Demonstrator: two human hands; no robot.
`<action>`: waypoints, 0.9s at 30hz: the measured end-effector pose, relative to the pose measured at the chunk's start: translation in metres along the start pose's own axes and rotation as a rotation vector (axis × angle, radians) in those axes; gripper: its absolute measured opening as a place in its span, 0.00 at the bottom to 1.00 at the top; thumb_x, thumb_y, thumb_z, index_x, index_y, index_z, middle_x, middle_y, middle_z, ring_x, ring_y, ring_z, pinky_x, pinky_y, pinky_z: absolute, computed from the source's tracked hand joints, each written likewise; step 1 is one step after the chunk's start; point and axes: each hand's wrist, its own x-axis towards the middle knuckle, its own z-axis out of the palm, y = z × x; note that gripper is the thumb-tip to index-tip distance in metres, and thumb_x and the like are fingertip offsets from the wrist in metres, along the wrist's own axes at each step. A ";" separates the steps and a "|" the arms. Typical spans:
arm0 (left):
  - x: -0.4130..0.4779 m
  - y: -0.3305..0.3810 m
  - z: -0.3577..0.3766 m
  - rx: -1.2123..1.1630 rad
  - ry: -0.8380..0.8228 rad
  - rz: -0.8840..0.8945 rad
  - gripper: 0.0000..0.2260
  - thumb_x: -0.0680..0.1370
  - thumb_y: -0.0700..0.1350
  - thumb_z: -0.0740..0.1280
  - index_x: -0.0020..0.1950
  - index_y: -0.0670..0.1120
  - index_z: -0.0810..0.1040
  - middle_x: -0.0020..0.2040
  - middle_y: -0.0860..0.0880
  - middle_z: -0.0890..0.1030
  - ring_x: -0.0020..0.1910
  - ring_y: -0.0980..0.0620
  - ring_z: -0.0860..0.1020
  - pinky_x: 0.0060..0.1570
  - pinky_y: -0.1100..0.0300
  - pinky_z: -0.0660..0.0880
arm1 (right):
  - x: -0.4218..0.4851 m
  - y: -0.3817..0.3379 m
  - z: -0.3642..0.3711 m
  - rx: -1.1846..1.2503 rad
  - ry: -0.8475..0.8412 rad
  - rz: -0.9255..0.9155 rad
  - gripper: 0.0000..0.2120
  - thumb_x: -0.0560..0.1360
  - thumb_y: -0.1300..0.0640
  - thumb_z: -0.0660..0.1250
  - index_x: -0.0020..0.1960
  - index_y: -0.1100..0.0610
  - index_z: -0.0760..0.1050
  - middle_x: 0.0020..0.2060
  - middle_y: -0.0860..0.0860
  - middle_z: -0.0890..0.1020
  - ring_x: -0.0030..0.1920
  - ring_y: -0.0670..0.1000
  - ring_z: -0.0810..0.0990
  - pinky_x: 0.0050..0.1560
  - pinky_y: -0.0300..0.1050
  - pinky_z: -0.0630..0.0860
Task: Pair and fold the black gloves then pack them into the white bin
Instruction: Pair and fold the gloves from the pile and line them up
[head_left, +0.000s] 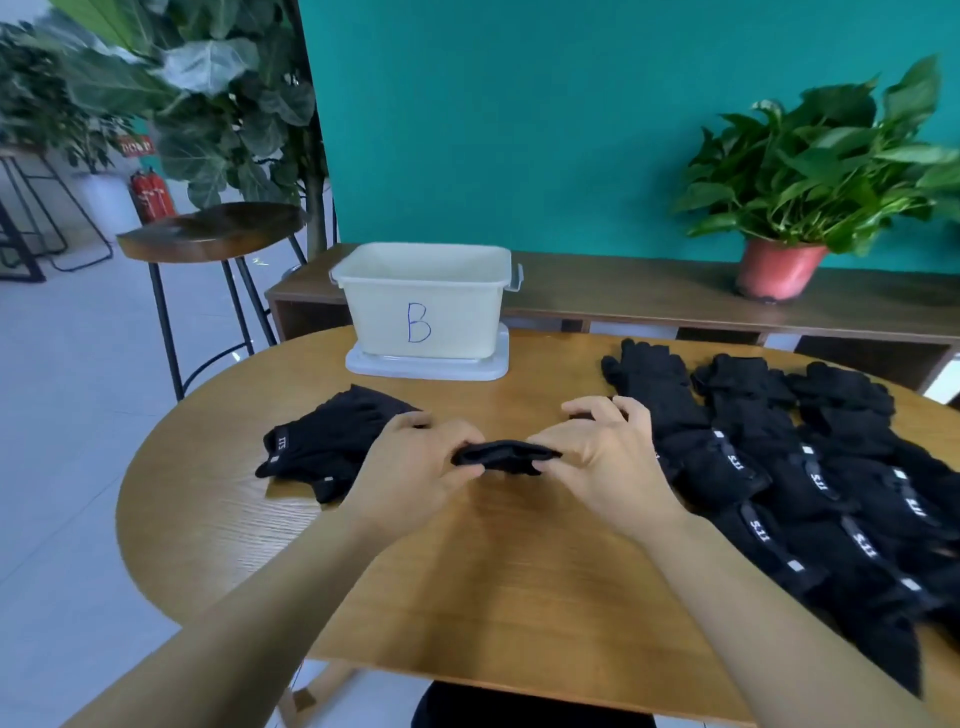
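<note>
We record a folded black glove bundle (506, 456) near the middle of the round wooden desk (493, 597), held between both hands. We cannot tell whether it touches the desk top. The left hand (410, 462) grips the bundle's left end, its fingers (457, 441) curled over the top and the thumb beneath. The right hand (608, 457) pinches the right end between thumb and forefinger, with the remaining digits raised and loosely bent. We cannot tell whether the bundle is one glove or a pair.

Just left of the left hand, a small heap of black gloves (322, 447) lies flat on the desk, showing cuff bands with white lettering. To the right of the right hand, rows of black gloves (789, 467) overlap one another, fingertips toward the far edge, and run out to the desk's right side.

The white bin (426, 306), marked with a blue letter B, stands at the far edge of the desk on a pale lid (488, 366), well apart from both hands.

Beyond the desk, a low wooden shelf unit (649, 291) runs along a teal wall (519, 104) and carries a potted plant (776, 270) in a reddish pot. To the left stand a round-seated stool (208, 228), a large-leaved plant (208, 78) and red fire extinguishers (153, 195).
</note>
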 end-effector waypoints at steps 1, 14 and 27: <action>-0.014 -0.005 0.012 0.079 -0.029 0.058 0.06 0.77 0.49 0.70 0.53 0.56 0.76 0.38 0.57 0.81 0.39 0.59 0.77 0.69 0.58 0.60 | -0.015 0.003 0.008 -0.055 -0.011 -0.037 0.09 0.72 0.54 0.75 0.48 0.40 0.83 0.44 0.37 0.84 0.62 0.47 0.73 0.71 0.52 0.51; -0.086 -0.005 0.028 0.048 -0.215 0.060 0.17 0.72 0.47 0.64 0.60 0.56 0.79 0.68 0.56 0.76 0.69 0.64 0.69 0.77 0.53 0.47 | -0.095 0.011 0.036 -0.254 0.063 -0.098 0.13 0.67 0.60 0.65 0.46 0.51 0.85 0.48 0.49 0.86 0.62 0.54 0.74 0.65 0.51 0.62; -0.061 0.006 0.076 0.429 -0.400 -0.069 0.50 0.65 0.65 0.14 0.80 0.43 0.41 0.81 0.47 0.42 0.77 0.54 0.35 0.72 0.53 0.27 | -0.054 -0.008 0.079 -0.376 -0.554 0.222 0.29 0.83 0.43 0.35 0.79 0.55 0.35 0.78 0.51 0.35 0.77 0.48 0.34 0.77 0.51 0.34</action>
